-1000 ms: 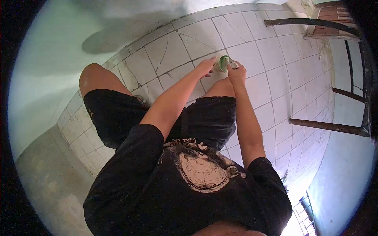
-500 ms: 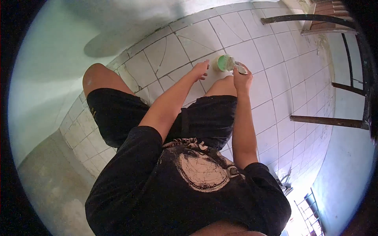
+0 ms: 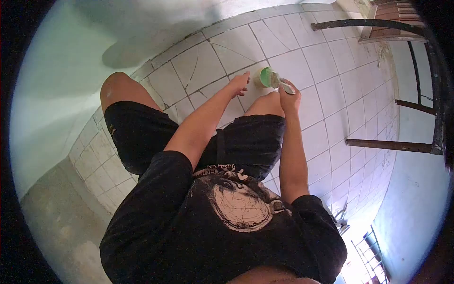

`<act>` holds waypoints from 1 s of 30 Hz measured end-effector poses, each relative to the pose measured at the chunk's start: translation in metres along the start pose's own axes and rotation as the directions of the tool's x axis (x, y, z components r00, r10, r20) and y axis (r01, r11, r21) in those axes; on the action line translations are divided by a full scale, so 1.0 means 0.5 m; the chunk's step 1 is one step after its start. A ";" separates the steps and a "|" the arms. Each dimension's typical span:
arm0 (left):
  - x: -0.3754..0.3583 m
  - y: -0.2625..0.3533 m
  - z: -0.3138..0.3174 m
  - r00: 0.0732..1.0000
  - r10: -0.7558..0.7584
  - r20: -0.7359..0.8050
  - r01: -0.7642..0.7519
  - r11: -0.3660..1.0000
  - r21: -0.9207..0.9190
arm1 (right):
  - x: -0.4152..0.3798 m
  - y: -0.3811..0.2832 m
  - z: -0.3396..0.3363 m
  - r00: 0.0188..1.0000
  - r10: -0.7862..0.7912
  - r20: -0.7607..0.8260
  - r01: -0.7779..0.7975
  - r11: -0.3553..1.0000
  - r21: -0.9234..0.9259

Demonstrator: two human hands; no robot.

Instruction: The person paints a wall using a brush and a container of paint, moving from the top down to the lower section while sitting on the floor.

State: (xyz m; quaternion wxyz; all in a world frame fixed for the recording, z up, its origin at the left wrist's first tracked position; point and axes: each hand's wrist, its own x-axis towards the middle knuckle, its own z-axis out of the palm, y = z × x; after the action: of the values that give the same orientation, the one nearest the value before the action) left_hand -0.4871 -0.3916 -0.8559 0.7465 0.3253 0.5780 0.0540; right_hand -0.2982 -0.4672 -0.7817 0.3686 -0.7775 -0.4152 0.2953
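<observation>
From where I'm standing, the person is sitting on the tiled floor (image 3: 326, 102), bare knees spreading apart and both arms reaching forward. The right hand (image 3: 290, 98) is closing around the pale handle of a brush (image 3: 287, 88), and its bristle end is pointing toward the green inside of a small cup (image 3: 264, 77). I can't tell whether the bristles are touching the cup. The cup is resting on the tiles between the two hands, its mouth facing the brush. The left hand (image 3: 240, 86) is hovering just beside the cup, apart from it, its fingers loosely open and holding nothing that I can see. A pale green wall (image 3: 61, 80) is rising on the left, while dark bars (image 3: 388, 145) are sticking out over the floor on the right
</observation>
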 end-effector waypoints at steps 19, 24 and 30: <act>-0.027 0.006 0.029 0.997 0.071 0.033 -0.070 0.997 -0.022 | 0.061 -0.052 0.020 0.956 -0.139 0.259 0.207 0.945 -0.255; -0.032 -0.010 0.017 0.999 0.033 -0.010 -0.033 0.999 -0.012 | 0.075 -0.020 0.027 0.976 -0.051 0.210 0.110 0.954 -0.278; -0.019 -0.029 0.015 1.000 -0.007 -0.023 0.007 1.000 -0.011 | 0.070 -0.005 0.028 0.979 -0.085 0.184 0.130 0.959 -0.250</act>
State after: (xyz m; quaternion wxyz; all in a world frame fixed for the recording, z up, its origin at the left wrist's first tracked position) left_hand -0.4877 -0.4105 -0.8550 0.7417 0.3183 0.5875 0.0583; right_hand -0.2930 -0.4314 -0.7928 0.2416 -0.7672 -0.5223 0.2832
